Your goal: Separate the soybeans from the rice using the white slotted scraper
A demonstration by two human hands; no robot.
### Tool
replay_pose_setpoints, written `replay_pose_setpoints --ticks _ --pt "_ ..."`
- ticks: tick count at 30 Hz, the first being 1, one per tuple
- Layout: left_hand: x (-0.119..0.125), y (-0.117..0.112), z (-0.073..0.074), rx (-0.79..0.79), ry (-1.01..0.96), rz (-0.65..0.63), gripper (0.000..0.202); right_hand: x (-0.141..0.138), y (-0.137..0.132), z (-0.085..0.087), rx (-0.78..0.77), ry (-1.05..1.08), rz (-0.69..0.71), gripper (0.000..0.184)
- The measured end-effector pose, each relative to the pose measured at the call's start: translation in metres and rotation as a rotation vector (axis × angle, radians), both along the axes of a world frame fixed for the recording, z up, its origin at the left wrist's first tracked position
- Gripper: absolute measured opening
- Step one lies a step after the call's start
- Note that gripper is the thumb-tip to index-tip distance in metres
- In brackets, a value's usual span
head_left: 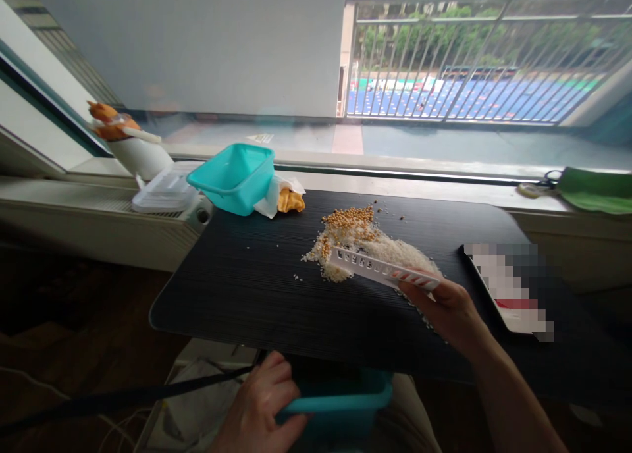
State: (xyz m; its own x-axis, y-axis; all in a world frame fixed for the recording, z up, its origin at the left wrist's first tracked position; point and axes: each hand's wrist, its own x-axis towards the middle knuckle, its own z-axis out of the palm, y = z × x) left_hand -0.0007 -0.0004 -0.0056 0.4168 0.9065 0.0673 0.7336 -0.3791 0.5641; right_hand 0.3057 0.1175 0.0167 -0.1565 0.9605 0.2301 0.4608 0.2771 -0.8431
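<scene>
My right hand (447,305) is closed around one end of a long white plastic strip with a row of slots (365,266). The strip stands on edge against a pile of white rice grains (402,252) on the black table (237,288). Tan beans or seeds (348,217) lie heaped along the pile's far side, some mixed into the rice. Below the table's front edge, my left hand (271,400) grips the rim of a teal plastic basin (340,403). The basin's inside is dark, so its contents cannot be made out.
A second teal container (237,176) stands at the table's back left, beside a crumpled white and orange wrapper (289,201). A phone with a blurred screen (503,292) lies at right. Clear plastic lids (165,188) rest left on the sill; a green cloth (597,189) is at right.
</scene>
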Motion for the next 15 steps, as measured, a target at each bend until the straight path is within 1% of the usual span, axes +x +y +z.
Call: replay_pose_setpoints --ticks 8,12,15 --pt "0.001 0.002 0.002 -0.005 0.03 -0.024 0.02 0.002 -0.018 -0.003 -0.006 0.029 0.053 0.017" --pt "0.002 0.003 0.004 0.008 0.053 -0.045 0.02 0.002 -0.029 0.007 -0.043 -0.035 0.115 0.019" --pt "0.004 0.003 0.004 0.015 0.047 -0.049 0.02 0.005 -0.037 0.014 -0.059 -0.053 0.094 0.02"
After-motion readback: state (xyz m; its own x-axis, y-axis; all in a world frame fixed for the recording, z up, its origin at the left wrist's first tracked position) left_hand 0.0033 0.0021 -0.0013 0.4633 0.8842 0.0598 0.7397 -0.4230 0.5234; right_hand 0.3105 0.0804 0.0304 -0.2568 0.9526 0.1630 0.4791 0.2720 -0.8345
